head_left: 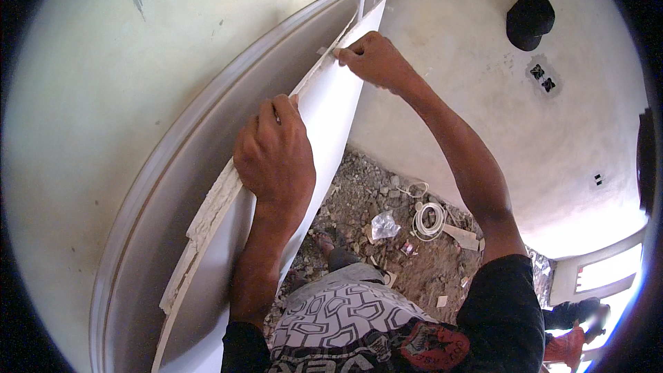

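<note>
A white plasterboard sheet (324, 121) stands on edge in front of me, with a rough, crumbled upper edge that shows its core. My left hand (276, 155) is closed over that edge near the middle, fingers curled over the far side. Farther along, toward the corner, my right hand (376, 62) is closed in a pinch at the same edge. A small pale flake (322, 50) shows beside its fingertips. Whatever lies between those fingers is too small to make out.
Behind the sheet, a long pale moulded strip (173, 145) runs along the left wall. Rubble covers the floor (352, 186), with a coiled white cable (429, 221) and a plastic bag (384, 225). A black cap (530, 22) hangs above a socket opening (543, 77). Another person (570, 342) is at lower right.
</note>
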Available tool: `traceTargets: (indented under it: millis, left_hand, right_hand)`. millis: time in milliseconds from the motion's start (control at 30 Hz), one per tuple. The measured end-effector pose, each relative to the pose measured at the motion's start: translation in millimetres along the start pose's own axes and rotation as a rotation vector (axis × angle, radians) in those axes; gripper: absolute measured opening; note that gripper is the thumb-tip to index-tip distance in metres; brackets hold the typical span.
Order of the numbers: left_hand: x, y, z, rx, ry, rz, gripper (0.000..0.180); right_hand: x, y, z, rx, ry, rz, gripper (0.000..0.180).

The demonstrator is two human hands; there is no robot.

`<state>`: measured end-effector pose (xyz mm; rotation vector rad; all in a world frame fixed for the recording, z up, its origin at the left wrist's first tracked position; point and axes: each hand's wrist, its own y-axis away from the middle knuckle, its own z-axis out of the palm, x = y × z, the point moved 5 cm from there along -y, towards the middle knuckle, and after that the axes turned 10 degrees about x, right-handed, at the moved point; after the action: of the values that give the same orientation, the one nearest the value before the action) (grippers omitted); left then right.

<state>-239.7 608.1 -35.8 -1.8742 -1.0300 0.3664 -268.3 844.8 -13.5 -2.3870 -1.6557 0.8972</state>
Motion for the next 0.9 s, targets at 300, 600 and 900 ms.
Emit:
traceTargets:
  millis: [300,600,900]
  left_hand:
    - [-3,0,2,0.012,0.002,0.007,0.021]
    - [-1,0,-4,-0.032,0.028,-0.005,0.019]
    - [4,0,-6,-0.128,0.165,-0.059,0.018]
  right_hand:
    - [-12,7,9,0.132,0.073,-0.135,0.04]
    - [-29,32,4,0.006,-0.014,0.022,0.04]
    - [-13,15,17,0.186,-0.058,-0.094,0.041]
